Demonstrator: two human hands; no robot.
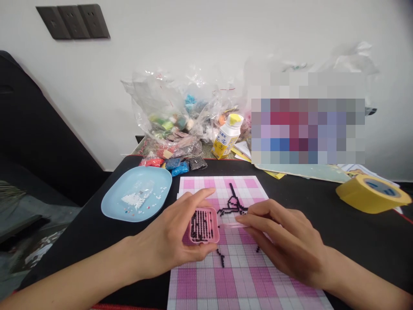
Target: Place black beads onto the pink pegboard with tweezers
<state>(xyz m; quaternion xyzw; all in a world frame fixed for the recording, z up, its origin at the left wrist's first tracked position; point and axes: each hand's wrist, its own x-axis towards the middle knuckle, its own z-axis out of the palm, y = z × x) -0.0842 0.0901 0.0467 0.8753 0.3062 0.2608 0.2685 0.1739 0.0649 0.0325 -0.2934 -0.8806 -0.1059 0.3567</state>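
My left hand [174, 228] grips a small pink bead tray [217, 228] between thumb and fingers. Black beads lie in rows along the tray's grooves. In my right hand [284, 241] thin pink tweezers [230, 225] are pinched, their tip beside the tray's right edge. A tiny black bead appears at that tip. Both hands are over a pegboard [187, 284] with pink and white checks. Black beads form an outline [232, 202] on its upper part, and a short line of black beads [222, 258] lies lower down. My right hand partly covers the pattern.
To the left, a light-blue plate [111, 202] holds white beads and a small clear bag. Bead packets [180, 168], clear plastic bags [155, 99] and a yellow-white bottle [227, 135] stand along the wall. A yellow tape roll [358, 193] lies at the right. The back right is blurred out.
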